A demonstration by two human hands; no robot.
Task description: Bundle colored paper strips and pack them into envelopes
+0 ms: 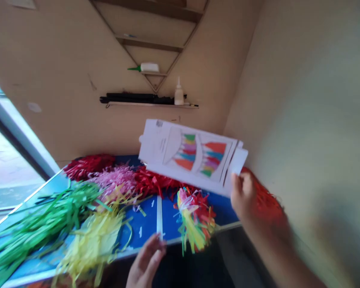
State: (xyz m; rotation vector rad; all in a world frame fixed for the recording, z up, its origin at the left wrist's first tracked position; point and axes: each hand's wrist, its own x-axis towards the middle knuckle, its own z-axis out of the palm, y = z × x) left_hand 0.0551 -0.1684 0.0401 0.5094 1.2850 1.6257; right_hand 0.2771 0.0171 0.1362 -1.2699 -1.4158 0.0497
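Note:
My right hand (pixel 244 194) grips one corner of a flat white cardboard package (pixel 156 146), printed with rows of colourful tassels, thumb and fingers closed on its flap end. The package is held tilted in the air above the table. Lower down, my left hand (pixel 147 262) is by the table's front edge, thumb and fingers apart, with nothing seen in it. Between the hands, a multicoloured paper tassel bundle (pixel 192 224) lies at the edge and hangs over it. To the left of my left hand is a heap of yellow paper strips (pixel 93 240).
On the blue table (pixel 144 228) lie green strips (pixel 51 216), pink strips (pixel 118 180) and red strips (pixel 90 166). Orange-red strips (pixel 267 196) are beyond my right hand. A wall shelf (pixel 138 105) bears a glue bottle (pixel 179 96); another bottle (pixel 150 67) lies above.

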